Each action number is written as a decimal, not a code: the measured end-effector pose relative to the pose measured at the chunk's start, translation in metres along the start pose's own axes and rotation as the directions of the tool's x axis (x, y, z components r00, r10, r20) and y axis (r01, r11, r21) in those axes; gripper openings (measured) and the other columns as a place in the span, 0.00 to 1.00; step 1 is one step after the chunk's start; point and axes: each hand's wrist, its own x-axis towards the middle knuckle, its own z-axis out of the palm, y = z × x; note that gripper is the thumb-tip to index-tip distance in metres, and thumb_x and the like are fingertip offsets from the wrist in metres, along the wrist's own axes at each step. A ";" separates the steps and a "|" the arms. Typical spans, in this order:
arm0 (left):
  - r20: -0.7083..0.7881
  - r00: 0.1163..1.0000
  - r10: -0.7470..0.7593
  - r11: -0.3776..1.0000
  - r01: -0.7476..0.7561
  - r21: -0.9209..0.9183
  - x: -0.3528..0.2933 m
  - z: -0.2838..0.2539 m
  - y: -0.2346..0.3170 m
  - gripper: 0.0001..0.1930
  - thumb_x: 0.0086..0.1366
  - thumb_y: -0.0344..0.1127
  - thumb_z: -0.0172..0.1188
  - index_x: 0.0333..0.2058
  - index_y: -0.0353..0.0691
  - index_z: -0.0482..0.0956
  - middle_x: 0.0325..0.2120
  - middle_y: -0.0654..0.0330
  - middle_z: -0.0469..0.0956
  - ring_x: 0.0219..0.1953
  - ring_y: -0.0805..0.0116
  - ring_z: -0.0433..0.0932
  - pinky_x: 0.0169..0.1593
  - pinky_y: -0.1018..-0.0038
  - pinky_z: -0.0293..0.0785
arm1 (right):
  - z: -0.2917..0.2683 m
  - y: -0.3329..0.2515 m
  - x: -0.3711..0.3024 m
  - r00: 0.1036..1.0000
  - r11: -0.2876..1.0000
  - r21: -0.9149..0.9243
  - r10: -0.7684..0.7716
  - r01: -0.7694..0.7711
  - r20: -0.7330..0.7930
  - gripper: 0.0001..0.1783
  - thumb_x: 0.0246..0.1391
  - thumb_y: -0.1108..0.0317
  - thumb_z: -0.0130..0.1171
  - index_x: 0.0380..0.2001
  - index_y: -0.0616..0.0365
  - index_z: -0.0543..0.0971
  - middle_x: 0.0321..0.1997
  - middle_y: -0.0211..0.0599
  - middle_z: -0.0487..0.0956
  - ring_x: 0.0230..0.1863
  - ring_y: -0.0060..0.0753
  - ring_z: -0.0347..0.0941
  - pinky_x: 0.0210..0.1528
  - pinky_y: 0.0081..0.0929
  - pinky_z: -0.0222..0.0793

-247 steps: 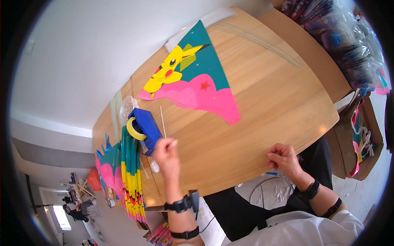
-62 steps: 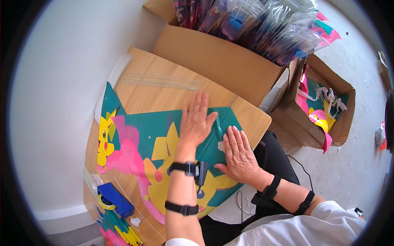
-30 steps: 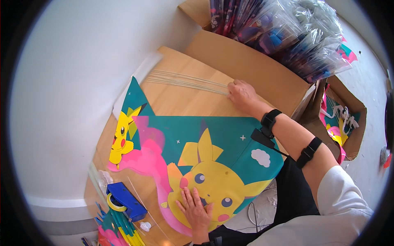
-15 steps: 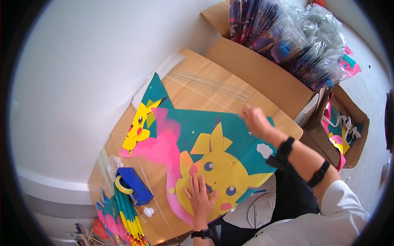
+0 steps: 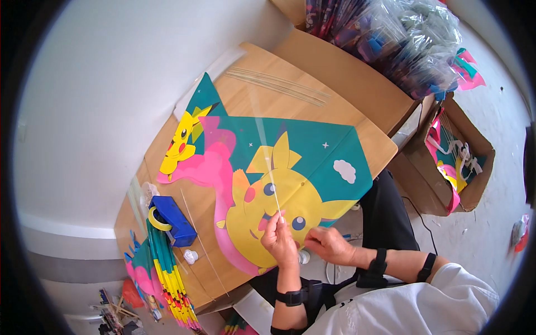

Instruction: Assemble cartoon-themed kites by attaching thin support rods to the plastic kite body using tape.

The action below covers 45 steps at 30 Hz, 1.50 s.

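Observation:
A green, pink and yellow printed kite sheet (image 5: 312, 178) with a large cartoon creature lies spread over the table's near side. My left hand (image 5: 282, 244) is above it, thumb and fingers closed on the end of a thin pale rod (image 5: 270, 176). The rod slants up and away over the sheet, its far part faint and blurred. Just right of it, my right hand (image 5: 330, 245) has its fingers curled in; whatever they may hold is hidden. A smaller matching printed piece (image 5: 181, 137) lies at the sheet's left.
Several thin rods (image 5: 279, 86) lie at the back of the wooden table (image 5: 363, 114). At left stand a blue tape dispenser (image 5: 181, 226) and a bundle of rolled kites (image 5: 170, 279). Cardboard boxes (image 5: 340, 70) with plastic-wrapped packs (image 5: 391, 39) stand beyond the table.
My right hand has come from the sheet's far edge back toward my body. My left hand has lifted off the sheet and now pinches the rod. The view has shifted slightly.

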 end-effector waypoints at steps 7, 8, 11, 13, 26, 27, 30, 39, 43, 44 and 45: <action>0.310 0.898 0.312 0.640 -0.440 0.630 0.016 -0.046 -0.008 0.11 0.50 0.19 0.58 0.33 0.38 0.80 0.25 0.57 0.70 0.32 0.56 0.72 0.36 0.66 0.69 | -0.062 0.010 0.048 0.944 0.856 -0.495 -0.272 0.149 -0.185 0.11 0.41 0.73 0.61 0.29 0.62 0.72 0.38 0.44 0.73 0.43 0.49 0.69 0.42 0.39 0.66; 0.335 0.889 0.312 0.616 -0.458 0.641 0.018 -0.048 -0.008 0.11 0.50 0.19 0.58 0.32 0.38 0.80 0.25 0.57 0.70 0.32 0.56 0.72 0.36 0.66 0.69 | -0.068 0.012 0.054 0.926 0.808 -0.569 -0.319 0.154 -0.202 0.12 0.40 0.73 0.62 0.30 0.61 0.72 0.41 0.44 0.72 0.46 0.48 0.68 0.45 0.39 0.65; 0.379 0.871 0.313 0.588 -0.491 0.642 0.024 -0.050 -0.011 0.10 0.50 0.20 0.58 0.32 0.38 0.80 0.24 0.57 0.68 0.32 0.57 0.71 0.36 0.66 0.69 | -0.080 0.019 0.068 0.882 0.700 -0.694 -0.423 0.170 -0.210 0.18 0.38 0.72 0.63 0.35 0.62 0.72 0.49 0.44 0.69 0.53 0.48 0.64 0.52 0.41 0.61; 0.374 0.876 0.303 0.601 -0.481 0.639 0.026 -0.048 -0.014 0.10 0.51 0.20 0.58 0.32 0.38 0.80 0.24 0.58 0.68 0.32 0.57 0.71 0.36 0.65 0.69 | -0.086 0.028 0.072 0.907 0.684 -0.715 -0.381 0.144 -0.181 0.22 0.41 0.70 0.63 0.42 0.63 0.72 0.55 0.46 0.66 0.58 0.48 0.61 0.59 0.42 0.58; 0.435 0.848 0.302 0.533 -0.529 0.660 0.042 -0.033 -0.013 0.10 0.53 0.20 0.56 0.33 0.37 0.80 0.25 0.57 0.68 0.33 0.57 0.70 0.36 0.66 0.69 | -0.095 0.050 0.092 0.943 0.611 -0.791 -0.279 0.028 -0.182 0.28 0.52 0.59 0.56 0.52 0.66 0.68 0.61 0.50 0.62 0.65 0.48 0.54 0.67 0.43 0.46; 0.437 0.849 0.298 0.531 -0.528 0.663 0.043 -0.032 -0.012 0.10 0.52 0.20 0.56 0.33 0.37 0.80 0.26 0.57 0.69 0.33 0.57 0.70 0.36 0.66 0.69 | -0.095 0.051 0.092 0.943 0.610 -0.792 -0.273 0.018 -0.189 0.28 0.53 0.59 0.56 0.53 0.66 0.68 0.61 0.50 0.62 0.65 0.48 0.54 0.67 0.43 0.46; 0.452 0.839 0.303 0.508 -0.544 0.668 0.046 -0.031 -0.009 0.10 0.52 0.19 0.56 0.33 0.37 0.80 0.26 0.56 0.70 0.33 0.57 0.70 0.36 0.65 0.69 | -0.095 0.050 0.092 0.947 0.611 -0.792 -0.264 0.016 -0.184 0.28 0.54 0.59 0.55 0.53 0.66 0.67 0.62 0.50 0.62 0.65 0.47 0.54 0.68 0.42 0.45; 0.475 0.827 0.303 0.515 -0.561 0.649 0.049 -0.027 -0.010 0.11 0.50 0.19 0.56 0.34 0.36 0.79 0.27 0.55 0.73 0.34 0.54 0.71 0.36 0.64 0.69 | -0.095 0.051 0.094 0.945 0.617 -0.787 -0.254 -0.006 -0.207 0.28 0.54 0.58 0.54 0.53 0.67 0.67 0.62 0.50 0.62 0.66 0.47 0.53 0.68 0.40 0.44; 0.464 0.831 0.308 0.535 -0.554 0.638 0.053 -0.025 -0.016 0.10 0.50 0.20 0.57 0.34 0.36 0.77 0.27 0.54 0.73 0.34 0.53 0.72 0.36 0.62 0.69 | -0.095 0.053 0.094 0.947 0.622 -0.783 -0.244 -0.012 -0.209 0.28 0.55 0.58 0.53 0.53 0.67 0.67 0.62 0.49 0.62 0.66 0.46 0.53 0.68 0.40 0.44; 0.451 0.846 0.285 0.563 -0.528 0.635 0.054 -0.023 -0.017 0.10 0.51 0.22 0.58 0.34 0.37 0.77 0.27 0.54 0.73 0.33 0.53 0.73 0.35 0.62 0.69 | -0.095 0.053 0.095 0.947 0.626 -0.780 -0.241 -0.013 -0.210 0.28 0.55 0.58 0.53 0.53 0.67 0.67 0.63 0.49 0.62 0.66 0.46 0.53 0.68 0.40 0.44; 0.439 0.860 0.261 0.591 -0.502 0.631 0.055 -0.020 -0.018 0.10 0.51 0.23 0.59 0.34 0.37 0.77 0.27 0.54 0.73 0.33 0.53 0.73 0.35 0.62 0.69 | -0.095 0.053 0.095 0.948 0.630 -0.777 -0.238 -0.016 -0.213 0.28 0.55 0.58 0.53 0.53 0.67 0.67 0.63 0.49 0.62 0.66 0.46 0.53 0.68 0.40 0.44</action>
